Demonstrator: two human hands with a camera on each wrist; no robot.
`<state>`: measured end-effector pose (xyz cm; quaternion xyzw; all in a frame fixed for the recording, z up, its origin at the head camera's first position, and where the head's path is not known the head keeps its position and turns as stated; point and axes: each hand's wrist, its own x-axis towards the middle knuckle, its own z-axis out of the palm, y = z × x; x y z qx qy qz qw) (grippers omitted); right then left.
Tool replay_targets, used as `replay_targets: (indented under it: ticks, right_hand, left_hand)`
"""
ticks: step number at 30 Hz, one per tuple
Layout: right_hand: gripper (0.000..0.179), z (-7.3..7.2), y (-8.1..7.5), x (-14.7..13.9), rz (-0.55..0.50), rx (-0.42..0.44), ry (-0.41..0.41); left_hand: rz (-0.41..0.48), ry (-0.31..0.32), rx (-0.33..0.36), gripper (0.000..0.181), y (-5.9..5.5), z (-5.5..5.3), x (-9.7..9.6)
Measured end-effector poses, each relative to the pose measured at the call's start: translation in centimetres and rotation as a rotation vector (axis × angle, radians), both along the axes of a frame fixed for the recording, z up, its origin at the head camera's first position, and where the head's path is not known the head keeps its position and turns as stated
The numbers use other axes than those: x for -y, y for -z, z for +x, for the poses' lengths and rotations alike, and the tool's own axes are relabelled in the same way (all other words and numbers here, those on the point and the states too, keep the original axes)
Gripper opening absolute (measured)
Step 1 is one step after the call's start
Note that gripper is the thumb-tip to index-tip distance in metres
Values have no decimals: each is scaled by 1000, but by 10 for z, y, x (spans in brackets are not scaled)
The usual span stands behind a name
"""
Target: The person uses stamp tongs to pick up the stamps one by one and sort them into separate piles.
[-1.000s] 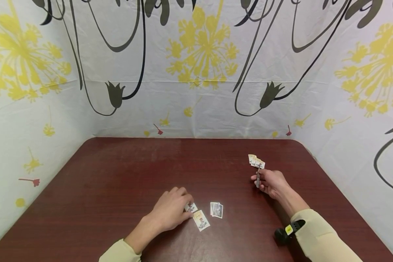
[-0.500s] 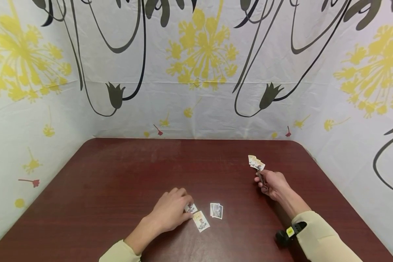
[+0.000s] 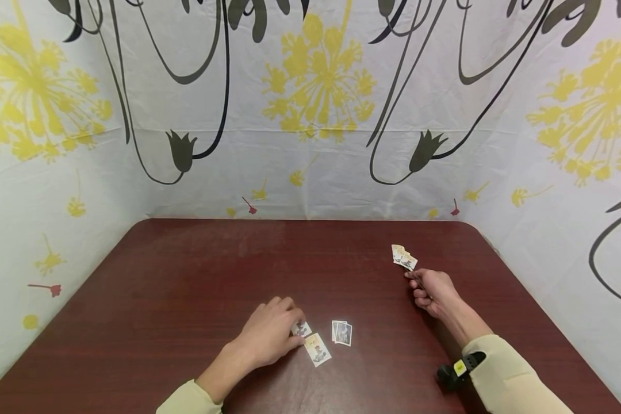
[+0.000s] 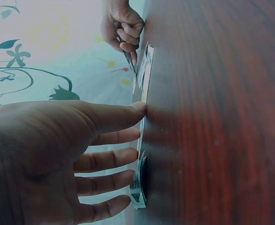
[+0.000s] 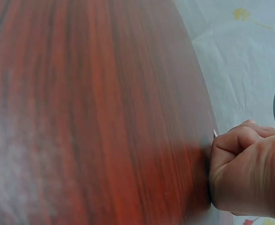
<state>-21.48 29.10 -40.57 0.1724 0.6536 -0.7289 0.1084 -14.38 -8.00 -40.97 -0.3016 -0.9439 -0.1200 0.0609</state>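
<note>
Left hand [image 3: 271, 329] straight-fingered, touching rectangular white-yellow cards [image 3: 317, 349], right hand [image 3: 436, 290] gripping slim dark tool [image 3: 419, 281], beside fanned white-yellow cards [image 3: 403, 257]

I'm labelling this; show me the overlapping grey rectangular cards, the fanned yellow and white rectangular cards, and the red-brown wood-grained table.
Overlapping grey rectangular cards [image 3: 344, 333], head view: uppermost card's face.
Fanned yellow and white rectangular cards [image 3: 404, 257], head view: fan's middle.
Red-brown wood-grained table [image 3: 217, 264], head view: bare top.
</note>
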Motion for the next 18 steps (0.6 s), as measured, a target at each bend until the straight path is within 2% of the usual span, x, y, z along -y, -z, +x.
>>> replay_targets:
  ticks: [4, 10, 18]
  right_hand:
    - [23, -1, -1, -2, -26, 11, -1]
    - [32, -2, 0, -4, -61, 11, -32]
    - [35, 0, -2, -4, -2, 16, -93]
  left_hand:
    - [2, -3, 3, 25, 0, 0, 0]
    - [-5, -8, 9, 24, 2, 0, 0]
    - [-2, -6, 6, 24, 2, -1, 0]
